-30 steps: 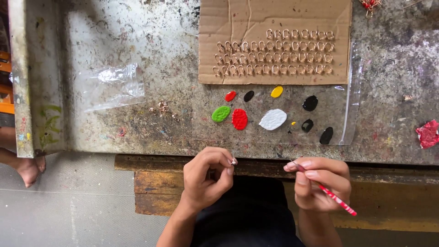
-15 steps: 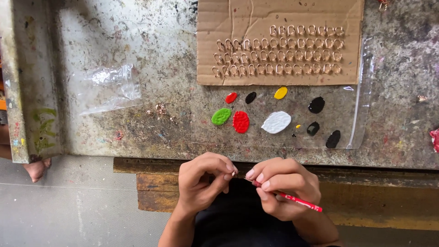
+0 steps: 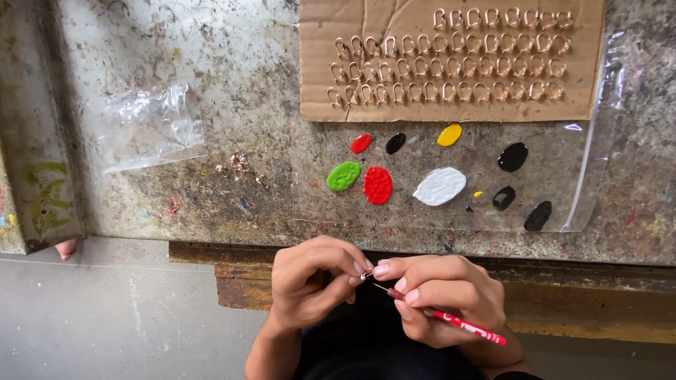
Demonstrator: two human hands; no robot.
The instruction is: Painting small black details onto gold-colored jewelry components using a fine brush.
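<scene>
My left hand [image 3: 310,281] pinches a tiny copper-coloured metal loop [image 3: 366,273] between thumb and fingertips, held below the table's front edge. My right hand [image 3: 443,295] grips a thin red-handled brush [image 3: 465,325], its fine tip touching the loop. Both hands meet close together over my lap. On the table above them lies a clear plastic sheet [image 3: 598,141] with blobs of paint: green [image 3: 343,176], red [image 3: 378,185], white [image 3: 439,186], yellow [image 3: 449,134] and black [image 3: 512,157].
A cardboard piece [image 3: 451,17] at the back holds several rows of small metal loops. A few loose loops [image 3: 239,166] and a crumpled clear bag [image 3: 151,127] lie to the left on the stained grey table. A wooden ledge [image 3: 584,317] runs under the table edge.
My right hand moved left with the brush and joined my left hand; the brush tip now meets the loop. The view shifted slightly.
</scene>
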